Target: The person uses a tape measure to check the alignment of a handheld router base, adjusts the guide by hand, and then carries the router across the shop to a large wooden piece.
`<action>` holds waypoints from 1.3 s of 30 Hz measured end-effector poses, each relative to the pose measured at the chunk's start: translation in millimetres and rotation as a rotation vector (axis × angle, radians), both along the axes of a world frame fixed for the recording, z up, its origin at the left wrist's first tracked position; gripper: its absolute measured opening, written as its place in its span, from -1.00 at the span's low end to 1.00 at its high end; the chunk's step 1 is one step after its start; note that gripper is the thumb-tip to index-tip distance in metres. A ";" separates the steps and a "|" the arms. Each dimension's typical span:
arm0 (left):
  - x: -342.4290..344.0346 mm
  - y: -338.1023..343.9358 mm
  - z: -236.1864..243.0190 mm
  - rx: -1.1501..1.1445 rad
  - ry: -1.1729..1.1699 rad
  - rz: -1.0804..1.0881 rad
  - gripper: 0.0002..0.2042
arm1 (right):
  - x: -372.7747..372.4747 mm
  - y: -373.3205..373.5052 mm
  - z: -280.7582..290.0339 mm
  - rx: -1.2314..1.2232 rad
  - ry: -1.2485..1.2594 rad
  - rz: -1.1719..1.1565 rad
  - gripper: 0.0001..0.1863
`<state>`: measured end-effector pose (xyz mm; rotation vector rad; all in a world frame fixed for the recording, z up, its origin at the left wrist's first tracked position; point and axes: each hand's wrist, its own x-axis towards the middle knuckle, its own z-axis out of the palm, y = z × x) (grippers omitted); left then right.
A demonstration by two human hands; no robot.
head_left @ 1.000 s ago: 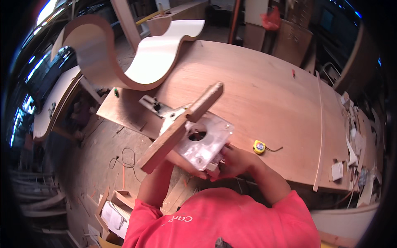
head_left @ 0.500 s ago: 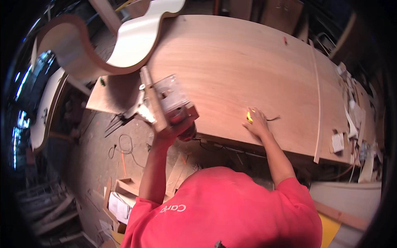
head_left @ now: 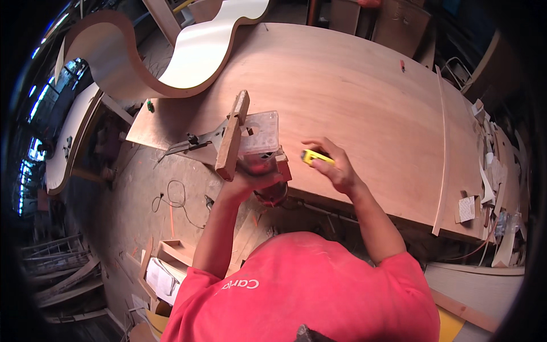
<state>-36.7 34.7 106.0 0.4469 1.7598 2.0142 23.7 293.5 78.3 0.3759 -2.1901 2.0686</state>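
Note:
My left hand (head_left: 244, 183) is wrapped around a small red router (head_left: 263, 165), held up over the near edge of the wooden panel. Its clear square base (head_left: 265, 132) faces up. A narrow wood block (head_left: 232, 139) lies across the metal guide plate, and a clamp (head_left: 192, 141) sticks out to the left. To the right, my right hand (head_left: 337, 170) grips a small yellow tape measure (head_left: 318, 157) above the panel, a short way from the router. The fingers partly cover the tape measure.
A large wooden panel (head_left: 353, 108) spreads before me. At its left stands a wavy curved board (head_left: 196, 54). A thin strip (head_left: 443, 154) lies along the right side, near offcuts (head_left: 490, 171). A small red object (head_left: 402, 66) rests far right. Cords (head_left: 176, 196) trail on the floor.
My right hand has lifted off the panel and moved left with the tape measure. The router in my left hand has shifted right and turned, its base now showing more plainly.

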 end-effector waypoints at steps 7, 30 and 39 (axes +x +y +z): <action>1.3 3.0 -7.6 0.037 -0.040 -0.052 -0.36 | -21.5 -9.3 30.0 0.203 0.230 0.052 -0.60; -4.1 1.6 -2.4 0.046 -0.094 -0.130 -0.45 | -1.3 19.8 144.1 0.738 0.136 -0.143 -0.58; -3.6 23.2 10.3 -0.017 -0.004 -0.137 -0.46 | -27.6 -2.9 172.6 0.936 0.104 -0.058 -0.50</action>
